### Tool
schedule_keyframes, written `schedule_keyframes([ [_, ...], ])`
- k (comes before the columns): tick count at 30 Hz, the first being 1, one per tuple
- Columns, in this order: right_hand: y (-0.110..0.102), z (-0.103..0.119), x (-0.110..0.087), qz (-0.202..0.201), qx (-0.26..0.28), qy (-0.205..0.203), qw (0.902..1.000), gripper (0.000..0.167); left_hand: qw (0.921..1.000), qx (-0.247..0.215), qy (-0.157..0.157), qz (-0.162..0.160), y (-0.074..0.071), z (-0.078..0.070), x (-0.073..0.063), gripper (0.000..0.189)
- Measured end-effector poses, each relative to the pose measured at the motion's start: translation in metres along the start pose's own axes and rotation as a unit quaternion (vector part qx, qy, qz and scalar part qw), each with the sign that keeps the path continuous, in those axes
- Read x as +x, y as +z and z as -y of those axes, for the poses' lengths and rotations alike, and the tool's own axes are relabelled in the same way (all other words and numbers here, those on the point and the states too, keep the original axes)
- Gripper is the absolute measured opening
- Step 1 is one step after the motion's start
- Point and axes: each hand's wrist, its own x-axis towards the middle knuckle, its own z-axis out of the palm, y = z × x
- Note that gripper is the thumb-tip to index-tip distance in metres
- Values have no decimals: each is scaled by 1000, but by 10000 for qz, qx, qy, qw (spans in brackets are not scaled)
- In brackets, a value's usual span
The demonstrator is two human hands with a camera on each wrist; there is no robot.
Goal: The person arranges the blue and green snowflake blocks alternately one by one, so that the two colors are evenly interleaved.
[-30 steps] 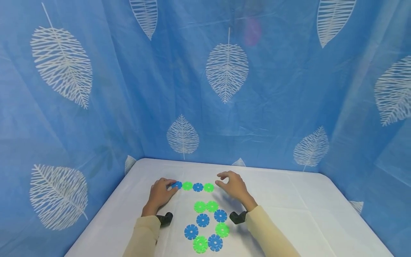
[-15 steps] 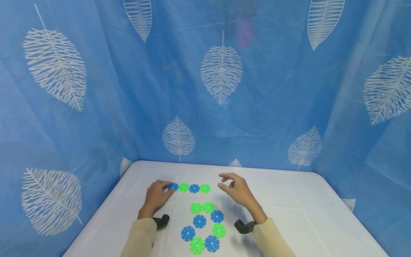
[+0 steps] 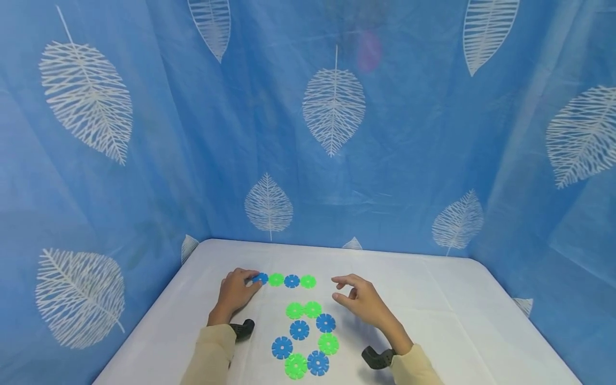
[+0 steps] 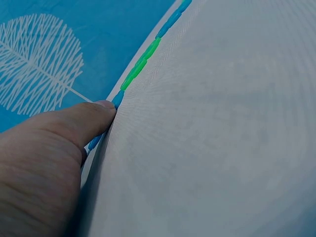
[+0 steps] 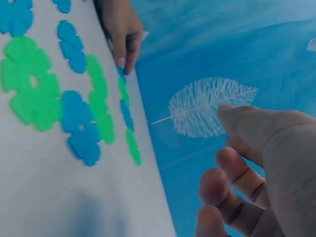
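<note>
My left hand (image 3: 233, 295) pinches a blue notched plastic disc (image 3: 262, 277) between thumb and fingers at the left end of a row. To its right, that row continues with a green disc (image 3: 274, 277), a blue disc (image 3: 289, 279) and another green disc (image 3: 310, 279). In the left wrist view the thumb (image 4: 101, 116) covers part of the blue disc. My right hand (image 3: 367, 303) hovers right of the row, fingers loosely bent and holding nothing; in the right wrist view its thumb and fingers stand apart.
Nearer me lies a group of blue and green discs, including a touching green pair (image 3: 292, 307), a blue disc (image 3: 296, 327) and a green disc (image 3: 298, 370). A white cloth (image 3: 433, 299) covers the table. Blue leaf-patterned curtain (image 3: 394, 160) encloses the back and sides.
My right hand has drawn away from the row, to the right and nearer me. The left hand stays at the blue disc. The whole head view has shifted slightly.
</note>
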Motion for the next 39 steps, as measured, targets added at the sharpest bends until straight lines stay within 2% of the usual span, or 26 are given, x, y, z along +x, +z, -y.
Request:
schedule_keyframes([
  [7, 11, -13, -10, 357, 183, 251, 9989, 40, 10000, -10, -38, 28, 0, 0, 2, 40],
  [19, 20, -27, -20, 952, 683, 338, 9925, 40, 10000, 15, -86, 35, 5, -1, -2, 38],
  [34, 25, -37, -15, 1102, 261, 190, 9934, 36, 9999, 87, -55, -15, -2, -3, 0, 40],
  [39, 26, -38, -18, 1155, 223, 259, 9927, 36, 9999, 87, -75, 30, -1, -2, -1, 40],
])
